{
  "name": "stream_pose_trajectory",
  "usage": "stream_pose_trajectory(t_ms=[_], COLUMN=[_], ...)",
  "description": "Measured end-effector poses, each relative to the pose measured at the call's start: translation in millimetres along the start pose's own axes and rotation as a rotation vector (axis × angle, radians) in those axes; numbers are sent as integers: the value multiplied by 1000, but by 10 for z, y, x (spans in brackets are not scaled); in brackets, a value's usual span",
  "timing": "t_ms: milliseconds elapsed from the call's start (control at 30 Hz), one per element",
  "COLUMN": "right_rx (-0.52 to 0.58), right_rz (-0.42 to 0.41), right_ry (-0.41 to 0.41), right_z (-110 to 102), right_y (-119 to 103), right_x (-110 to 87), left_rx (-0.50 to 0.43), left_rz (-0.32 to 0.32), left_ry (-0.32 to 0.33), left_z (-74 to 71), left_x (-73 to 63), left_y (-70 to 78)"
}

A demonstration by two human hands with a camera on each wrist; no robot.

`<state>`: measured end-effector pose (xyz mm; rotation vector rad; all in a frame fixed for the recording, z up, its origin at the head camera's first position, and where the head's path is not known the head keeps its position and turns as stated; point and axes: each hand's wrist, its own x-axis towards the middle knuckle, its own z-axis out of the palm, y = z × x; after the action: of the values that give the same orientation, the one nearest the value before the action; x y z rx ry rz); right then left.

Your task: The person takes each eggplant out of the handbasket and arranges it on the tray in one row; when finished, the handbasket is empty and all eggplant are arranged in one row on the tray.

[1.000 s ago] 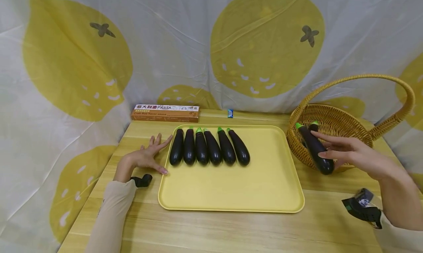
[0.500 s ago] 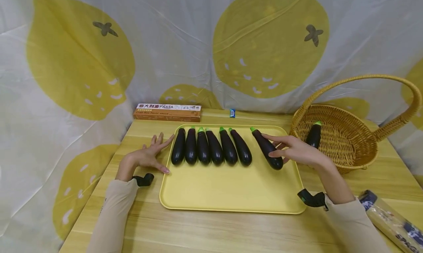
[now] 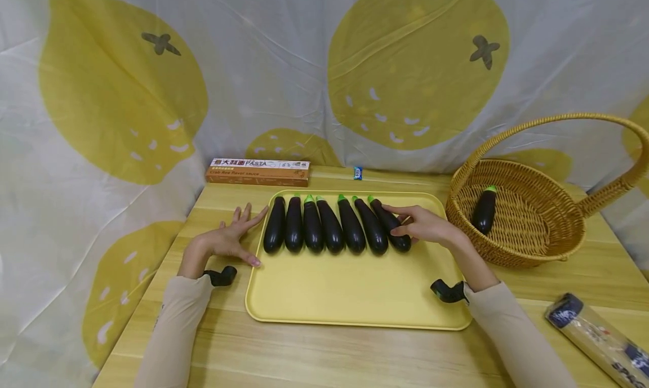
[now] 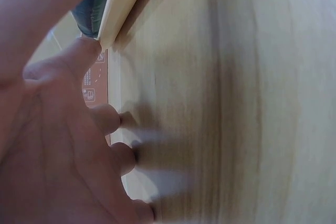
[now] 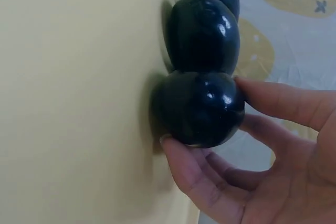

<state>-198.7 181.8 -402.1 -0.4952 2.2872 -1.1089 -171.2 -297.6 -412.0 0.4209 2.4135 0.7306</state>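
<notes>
My right hand [image 3: 425, 226] holds a dark eggplant [image 3: 386, 220] with a green stem end at the right end of a row on the yellow tray [image 3: 355, 295]. In the right wrist view, thumb and fingers wrap the rounded end of that eggplant [image 5: 197, 109], which sits against its neighbour [image 5: 202, 35]. Several more eggplants [image 3: 313, 227] lie side by side to its left, stems toward the back. At the tray's left edge, my left hand [image 3: 225, 241] spreads its fingers, thumb and index finger at the rim, other fingertips [image 4: 125, 158] on the wooden table.
A wicker basket [image 3: 512, 255] with a tall handle stands right of the tray, with one eggplant [image 3: 485, 210] inside. Behind the tray are a pasta box [image 3: 257, 173] and a small blue packet [image 3: 358, 173]. A clear-wrapped package [image 3: 600, 340] lies at the front right.
My right hand has carried the eggplant left from the basket, over the tray, to the right end of the row. One eggplant stays in the basket. My left hand has kept its place.
</notes>
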Motion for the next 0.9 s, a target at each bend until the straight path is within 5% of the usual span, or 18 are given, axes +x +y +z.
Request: stream_pose_trajectory(t_ms=[900], right_rx=[51], right_rz=[-22], right_ry=[-13], right_z=[-6], right_y=[1], right_x=[-47], left_rx=[9], left_rz=[-6], left_ry=[10], left_z=[11], left_x=[-12], left_y=[16])
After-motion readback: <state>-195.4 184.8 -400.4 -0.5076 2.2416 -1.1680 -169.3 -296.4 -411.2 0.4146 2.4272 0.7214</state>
